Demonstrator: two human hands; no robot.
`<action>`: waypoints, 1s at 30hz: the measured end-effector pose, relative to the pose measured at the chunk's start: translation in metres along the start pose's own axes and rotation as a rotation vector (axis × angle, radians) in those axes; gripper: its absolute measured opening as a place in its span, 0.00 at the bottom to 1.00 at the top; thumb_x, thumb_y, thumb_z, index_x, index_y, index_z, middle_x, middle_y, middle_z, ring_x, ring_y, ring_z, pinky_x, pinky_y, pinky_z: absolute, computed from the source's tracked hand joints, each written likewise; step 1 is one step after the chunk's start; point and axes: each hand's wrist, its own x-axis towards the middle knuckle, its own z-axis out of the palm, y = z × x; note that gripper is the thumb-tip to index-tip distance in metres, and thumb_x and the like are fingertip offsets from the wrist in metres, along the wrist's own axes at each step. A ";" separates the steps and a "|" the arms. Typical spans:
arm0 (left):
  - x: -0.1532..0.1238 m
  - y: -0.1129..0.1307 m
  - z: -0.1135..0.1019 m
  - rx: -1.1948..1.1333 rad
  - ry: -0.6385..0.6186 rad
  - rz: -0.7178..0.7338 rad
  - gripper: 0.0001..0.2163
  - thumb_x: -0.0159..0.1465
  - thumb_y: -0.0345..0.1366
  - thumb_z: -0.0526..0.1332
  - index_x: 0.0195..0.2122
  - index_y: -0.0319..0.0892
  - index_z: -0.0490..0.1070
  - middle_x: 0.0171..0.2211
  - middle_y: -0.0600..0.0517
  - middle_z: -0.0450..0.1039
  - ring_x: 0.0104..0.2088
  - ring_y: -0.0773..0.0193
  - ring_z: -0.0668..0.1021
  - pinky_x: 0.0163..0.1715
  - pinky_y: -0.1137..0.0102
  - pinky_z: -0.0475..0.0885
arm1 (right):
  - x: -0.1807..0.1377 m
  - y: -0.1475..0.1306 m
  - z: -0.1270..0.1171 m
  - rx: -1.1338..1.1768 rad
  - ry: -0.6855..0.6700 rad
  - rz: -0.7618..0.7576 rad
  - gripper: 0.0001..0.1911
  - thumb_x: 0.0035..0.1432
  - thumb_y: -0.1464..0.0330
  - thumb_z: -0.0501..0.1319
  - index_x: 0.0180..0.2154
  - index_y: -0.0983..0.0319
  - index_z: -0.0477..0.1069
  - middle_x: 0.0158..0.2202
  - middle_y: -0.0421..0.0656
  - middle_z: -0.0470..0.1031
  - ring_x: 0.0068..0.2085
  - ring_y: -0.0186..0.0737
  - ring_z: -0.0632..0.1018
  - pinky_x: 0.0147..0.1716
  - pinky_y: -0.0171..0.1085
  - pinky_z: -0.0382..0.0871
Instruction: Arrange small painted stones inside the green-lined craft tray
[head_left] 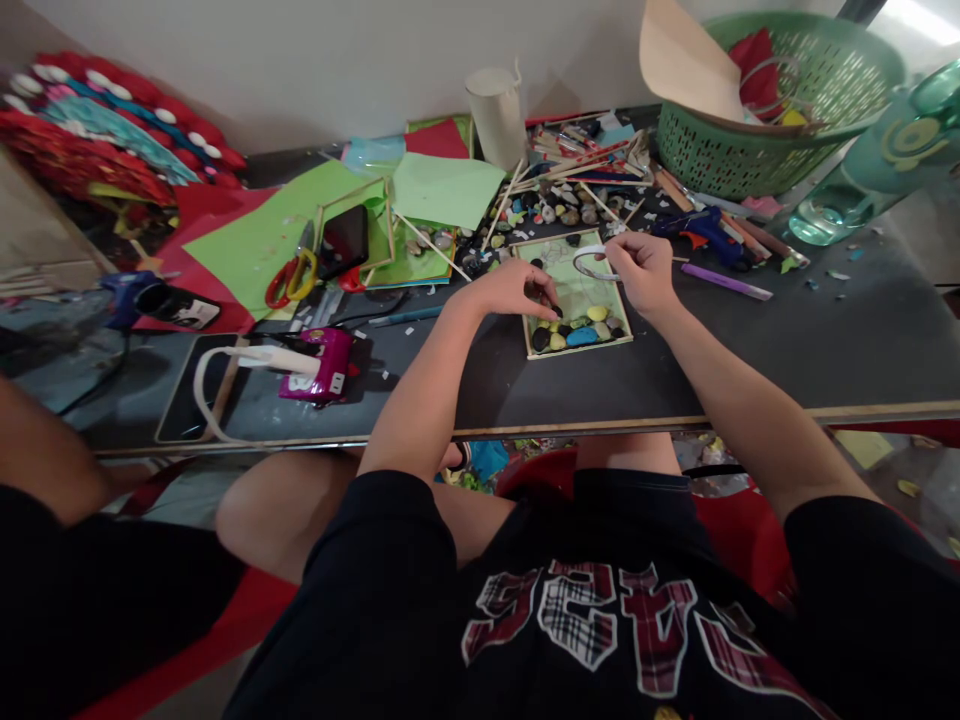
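Pale green backs the frame [574,290], which lies flat on the dark table [847,350] in front of you, with thin light strips along its edges. Your right hand [643,272] grips a white loop [587,262] between thumb and fingers, over the frame's right side. Your left hand [517,287] reaches in from the left, fingers bent down at a small black stone [556,313]; you may be pinching it or only touching it, I cannot tell which.

Along the edge nearest you, stones sit close together inside the frame: a blue stone [581,337] near the middle, a yellow stone [597,313] just beyond it, and a larger dark one [541,339] in the left corner.

Beyond the frame you have loose pebbles [547,213] and a heap of sticks [592,165], with a cup [496,118] behind to the left. To your right lie a purple pen [726,282] and a blue glue gun [712,235], near the green basket [772,150] and the bottle [840,195]. To your left are scissors [291,282], a phone [345,242] lying just beside them and a magenta socket block [319,365].
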 end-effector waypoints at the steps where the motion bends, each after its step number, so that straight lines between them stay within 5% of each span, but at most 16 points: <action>1: 0.000 0.000 0.000 -0.004 0.000 0.001 0.17 0.52 0.50 0.75 0.34 0.41 0.82 0.34 0.48 0.83 0.36 0.60 0.82 0.39 0.69 0.75 | 0.000 0.000 0.000 -0.004 -0.002 -0.002 0.20 0.61 0.54 0.63 0.24 0.61 0.74 0.18 0.36 0.59 0.23 0.30 0.58 0.26 0.37 0.52; 9: 0.001 -0.004 0.000 0.058 0.048 0.015 0.18 0.56 0.53 0.71 0.29 0.40 0.80 0.27 0.50 0.79 0.30 0.64 0.78 0.34 0.70 0.70 | 0.000 0.002 0.001 -0.011 0.010 -0.012 0.23 0.61 0.50 0.63 0.24 0.60 0.74 0.18 0.36 0.57 0.23 0.30 0.58 0.25 0.37 0.52; 14: 0.001 -0.006 0.000 0.043 0.029 0.055 0.15 0.61 0.47 0.69 0.43 0.43 0.84 0.43 0.47 0.84 0.41 0.60 0.82 0.44 0.68 0.74 | 0.001 0.005 0.000 -0.026 0.015 -0.028 0.24 0.62 0.50 0.62 0.24 0.60 0.75 0.19 0.37 0.60 0.24 0.31 0.60 0.26 0.37 0.53; 30: 0.002 0.001 0.001 0.063 0.004 0.039 0.13 0.57 0.46 0.73 0.34 0.42 0.83 0.35 0.47 0.84 0.37 0.59 0.82 0.40 0.67 0.74 | 0.000 0.004 0.001 -0.018 0.010 -0.027 0.24 0.62 0.49 0.63 0.24 0.60 0.75 0.18 0.37 0.58 0.22 0.30 0.57 0.24 0.37 0.49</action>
